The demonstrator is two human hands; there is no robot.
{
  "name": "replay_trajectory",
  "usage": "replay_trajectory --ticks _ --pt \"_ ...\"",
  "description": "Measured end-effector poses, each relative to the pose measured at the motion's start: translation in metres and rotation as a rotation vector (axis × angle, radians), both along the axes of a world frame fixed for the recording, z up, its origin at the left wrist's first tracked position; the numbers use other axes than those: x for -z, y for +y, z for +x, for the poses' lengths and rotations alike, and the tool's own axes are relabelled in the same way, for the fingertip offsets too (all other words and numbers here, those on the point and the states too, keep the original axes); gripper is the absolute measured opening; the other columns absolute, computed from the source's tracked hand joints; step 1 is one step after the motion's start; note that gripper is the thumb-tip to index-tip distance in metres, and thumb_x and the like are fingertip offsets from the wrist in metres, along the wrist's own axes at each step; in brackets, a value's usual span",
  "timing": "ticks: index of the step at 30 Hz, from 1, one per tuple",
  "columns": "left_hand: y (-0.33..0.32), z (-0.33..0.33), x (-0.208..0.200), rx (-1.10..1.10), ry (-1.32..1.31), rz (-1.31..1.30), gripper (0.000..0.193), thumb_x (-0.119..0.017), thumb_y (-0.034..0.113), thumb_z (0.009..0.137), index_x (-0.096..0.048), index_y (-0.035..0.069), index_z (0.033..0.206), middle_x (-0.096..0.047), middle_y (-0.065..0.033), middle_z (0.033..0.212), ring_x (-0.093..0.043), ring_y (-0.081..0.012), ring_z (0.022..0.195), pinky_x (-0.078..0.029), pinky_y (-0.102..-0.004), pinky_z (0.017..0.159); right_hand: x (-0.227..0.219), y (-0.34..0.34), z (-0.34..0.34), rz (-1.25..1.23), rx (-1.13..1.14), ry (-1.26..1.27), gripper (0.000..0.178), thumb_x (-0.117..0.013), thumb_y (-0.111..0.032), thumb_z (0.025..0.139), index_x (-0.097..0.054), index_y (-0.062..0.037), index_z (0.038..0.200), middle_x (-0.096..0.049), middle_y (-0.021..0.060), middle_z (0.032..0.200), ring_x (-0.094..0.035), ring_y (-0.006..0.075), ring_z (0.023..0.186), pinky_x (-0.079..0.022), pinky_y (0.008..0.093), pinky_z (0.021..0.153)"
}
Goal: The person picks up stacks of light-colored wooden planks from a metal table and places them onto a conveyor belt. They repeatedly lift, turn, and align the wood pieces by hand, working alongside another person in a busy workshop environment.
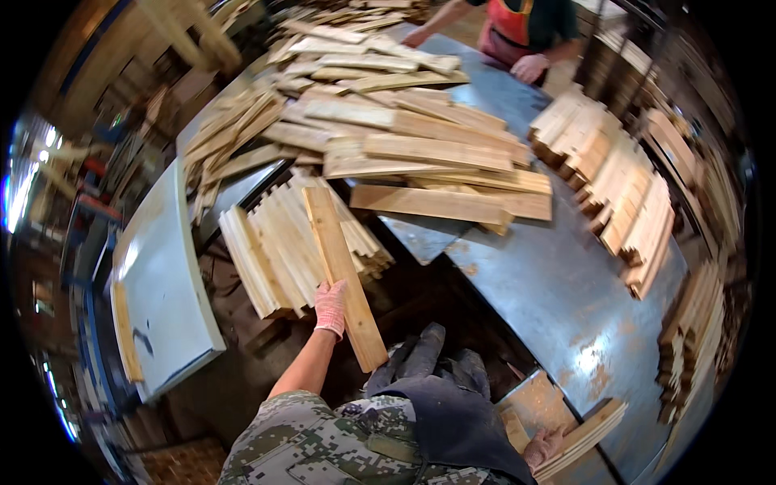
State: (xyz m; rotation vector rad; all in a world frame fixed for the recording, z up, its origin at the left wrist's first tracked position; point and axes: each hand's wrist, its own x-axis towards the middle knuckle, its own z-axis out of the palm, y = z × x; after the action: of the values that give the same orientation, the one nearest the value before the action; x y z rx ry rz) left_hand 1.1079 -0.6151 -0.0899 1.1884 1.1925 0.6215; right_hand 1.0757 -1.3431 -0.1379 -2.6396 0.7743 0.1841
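My left hand [330,307], in a pale red-and-white knit glove, is closed around the edge of a long wooden board [338,259]. The board slants from above a stack of boards [271,238] down to near my apron. At the lower right, my gloved right hand [544,446] is closed on the near end of a few wooden boards [588,436], which lie one on another at the metal table's edge. Part of that hand's grip is hidden.
A heap of loose boards [436,149] covers the far part of the metal table [541,299]. Neat board rows [610,178] line its right side. Across the table stands a co-worker [505,32] with a gloved hand on it. A pale panel [166,283] stands at left.
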Motion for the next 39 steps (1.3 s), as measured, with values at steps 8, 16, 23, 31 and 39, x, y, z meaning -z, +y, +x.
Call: replay_trajectory --ticks 8,16,23,31,39 --pt "0.178 -0.077 0.053 -0.098 0.627 0.200 0.028 -0.066 0.020 0.098 -0.075 0.002 0.116 -0.079 -0.0169 0.107 -0.073 -0.0358 0.093 -0.057 -0.0417 0.083 -0.042 0.160 0.100 0.473 -0.512 0.085 0.065 -0.065 0.002 0.095 -0.049 0.0072 0.157 -0.069 0.0109 0.114 -0.064 0.0199 0.100 -0.054 0.0298 0.093" --pt "0.337 -0.105 0.124 0.184 1.072 0.381 0.061 -0.061 0.034 0.102 -0.053 0.008 0.157 -0.056 -0.0192 0.158 -0.051 -0.0382 0.147 -0.042 -0.0406 0.121 -0.059 0.217 0.080 0.444 -0.538 0.390 0.056 -0.074 -0.032 0.095 -0.063 0.0009 0.139 -0.076 0.0199 0.106 -0.073 0.0287 0.098 -0.057 0.0413 0.089" --pt "0.319 -0.109 0.123 0.573 1.328 0.391 0.069 -0.070 0.029 0.098 -0.050 0.002 0.158 -0.055 -0.0230 0.158 -0.050 -0.0392 0.147 -0.039 -0.0430 0.124 -0.072 0.236 0.087 0.299 -0.424 0.601 0.069 -0.075 -0.038 0.097 -0.055 0.0006 0.151 -0.073 0.0216 0.131 -0.069 0.0310 0.122 -0.052 0.0378 0.105" --pt "0.218 -0.030 0.055 0.314 0.484 0.626 0.062 -0.066 0.012 0.105 -0.045 -0.006 0.160 -0.053 -0.0222 0.160 -0.050 -0.0338 0.147 -0.037 -0.0414 0.126 -0.030 0.227 0.085 0.624 -0.097 0.438 0.071 -0.077 -0.033 0.099 -0.053 -0.0009 0.157 -0.073 0.0178 0.136 -0.070 0.0266 0.123 -0.054 0.0372 0.104" --pt "-0.098 0.199 -0.011 0.905 -0.058 0.114 0.016 -0.069 0.002 0.096 -0.074 -0.003 0.110 -0.070 -0.0019 0.104 -0.063 -0.0138 0.099 -0.053 -0.0320 0.097 -0.007 0.137 0.237 0.576 -0.072 0.122 0.037 -0.074 -0.031 0.098 -0.062 -0.0023 0.120 -0.065 0.0107 0.094 -0.056 0.0233 0.088 -0.051 0.0376 0.085"
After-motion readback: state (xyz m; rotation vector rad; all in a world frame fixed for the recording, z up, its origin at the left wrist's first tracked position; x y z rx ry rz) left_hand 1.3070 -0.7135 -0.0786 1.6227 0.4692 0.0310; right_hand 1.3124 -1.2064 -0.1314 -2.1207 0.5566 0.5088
